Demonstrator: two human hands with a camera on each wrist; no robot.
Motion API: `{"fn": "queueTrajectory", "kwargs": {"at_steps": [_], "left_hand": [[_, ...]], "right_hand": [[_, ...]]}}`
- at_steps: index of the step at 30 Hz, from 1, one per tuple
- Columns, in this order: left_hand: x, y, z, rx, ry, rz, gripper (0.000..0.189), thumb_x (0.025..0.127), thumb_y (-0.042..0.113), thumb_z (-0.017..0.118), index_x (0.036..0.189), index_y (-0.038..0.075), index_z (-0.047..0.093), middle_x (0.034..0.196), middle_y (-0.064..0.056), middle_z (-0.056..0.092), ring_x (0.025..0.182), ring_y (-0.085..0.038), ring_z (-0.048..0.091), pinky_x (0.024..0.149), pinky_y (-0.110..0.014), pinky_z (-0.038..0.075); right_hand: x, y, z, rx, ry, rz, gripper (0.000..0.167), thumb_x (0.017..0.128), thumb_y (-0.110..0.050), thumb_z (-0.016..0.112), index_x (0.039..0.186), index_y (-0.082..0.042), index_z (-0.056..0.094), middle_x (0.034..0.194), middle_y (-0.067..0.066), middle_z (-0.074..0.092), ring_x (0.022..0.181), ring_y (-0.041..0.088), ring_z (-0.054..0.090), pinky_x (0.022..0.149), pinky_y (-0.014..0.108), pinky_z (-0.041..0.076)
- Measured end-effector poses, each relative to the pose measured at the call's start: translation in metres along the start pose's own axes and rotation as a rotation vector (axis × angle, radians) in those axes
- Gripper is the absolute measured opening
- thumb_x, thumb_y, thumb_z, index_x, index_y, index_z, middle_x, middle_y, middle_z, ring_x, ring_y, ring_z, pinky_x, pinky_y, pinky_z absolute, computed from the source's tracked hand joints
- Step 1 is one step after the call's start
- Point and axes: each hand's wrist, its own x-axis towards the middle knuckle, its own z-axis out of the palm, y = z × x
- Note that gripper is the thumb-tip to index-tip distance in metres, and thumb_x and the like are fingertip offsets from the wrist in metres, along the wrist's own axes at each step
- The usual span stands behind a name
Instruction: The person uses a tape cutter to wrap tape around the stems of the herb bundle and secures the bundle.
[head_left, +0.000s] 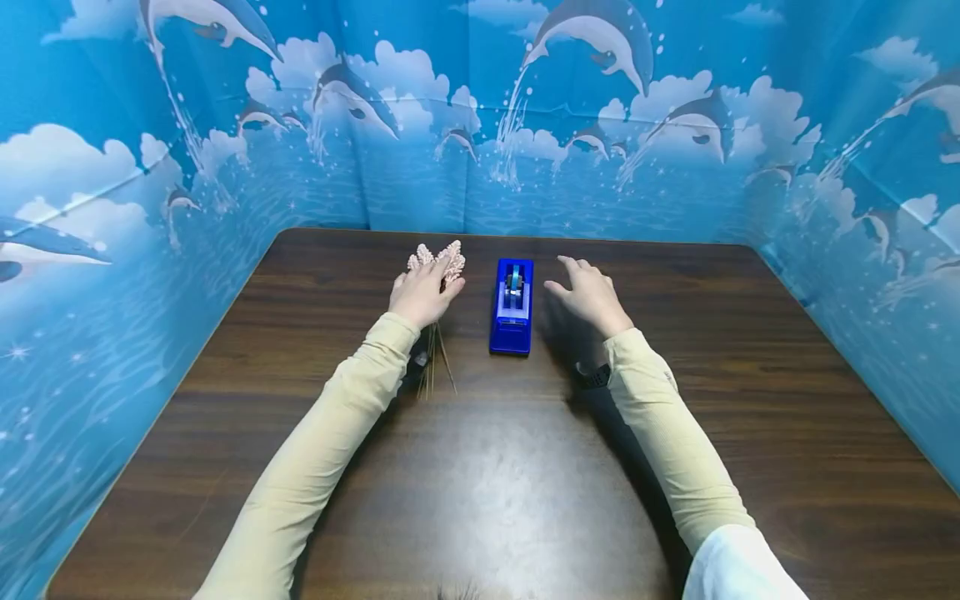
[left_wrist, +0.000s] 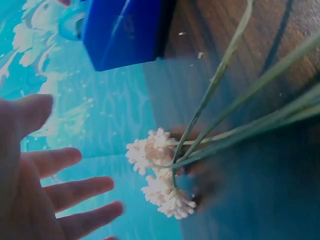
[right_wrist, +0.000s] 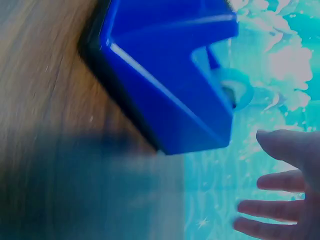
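Above a small bunch of pale pink flowers point(left_wrist: 167, 192) my left hand point(head_left: 422, 293) hovers with its fingers spread. In the left wrist view a gap shows between those fingers and the blossoms. Thin green-brown stems point(head_left: 431, 362) run from the flowers toward me along the table. A blue tape dispenser point(head_left: 512, 333) stands upright between my two hands, with a roll of tape point(head_left: 514, 281) in it. My right hand point(head_left: 592, 298) is held to the right of the dispenser, thumb apart from the fingers, gripping nothing and not touching it.
Everything lies on a dark brown wooden table point(head_left: 495, 467). Blue curtains point(head_left: 420, 183) printed with dolphins hang around its back and sides. The table's far edge runs just behind the flowers and dispenser.
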Motion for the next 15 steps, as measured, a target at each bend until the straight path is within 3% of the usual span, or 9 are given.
{"fn": "queueTrajectory", "kwargs": {"at_steps": [3,7,11,15], "left_hand": [[-0.005,-0.005,-0.004,-0.023,0.008,-0.011,0.059,0.099,0.044,0.045,0.149,0.014,0.036,0.143,-0.018,0.051,0.125,-0.041,0.053,0.098,-0.054,0.044],[-0.011,-0.01,-0.011,-0.044,0.005,-0.049,0.048,0.098,0.042,0.048,0.135,0.012,0.054,0.126,-0.02,0.063,0.11,-0.041,0.063,0.086,-0.054,0.05],[-0.013,-0.015,-0.016,-0.045,-0.036,-0.086,0.039,0.096,0.042,0.049,0.114,0.012,0.065,0.116,-0.016,0.069,0.104,-0.037,0.065,0.081,-0.052,0.05],[-0.014,-0.017,-0.02,-0.034,-0.107,-0.125,0.038,0.097,0.044,0.048,0.106,0.015,0.071,0.118,-0.013,0.069,0.105,-0.034,0.065,0.081,-0.05,0.049]], "right_hand": [[-0.005,-0.011,0.001,0.034,0.061,-0.006,0.048,0.098,-0.034,0.053,0.137,-0.006,0.049,0.13,0.018,0.06,0.116,0.035,0.058,0.094,0.055,0.045],[-0.014,-0.029,0.002,0.073,0.149,-0.035,0.032,0.097,-0.031,0.055,0.12,-0.01,0.064,0.109,0.01,0.072,0.093,0.028,0.066,0.078,0.05,0.051],[-0.02,-0.05,0.004,0.067,0.198,-0.105,0.025,0.096,-0.028,0.056,0.107,-0.011,0.071,0.089,0.007,0.072,0.07,0.022,0.059,0.06,0.041,0.047],[-0.024,-0.07,0.008,0.025,0.203,-0.176,0.023,0.096,-0.028,0.057,0.097,-0.012,0.073,0.065,0.001,0.056,0.057,0.017,0.045,0.048,0.031,0.033]]}}
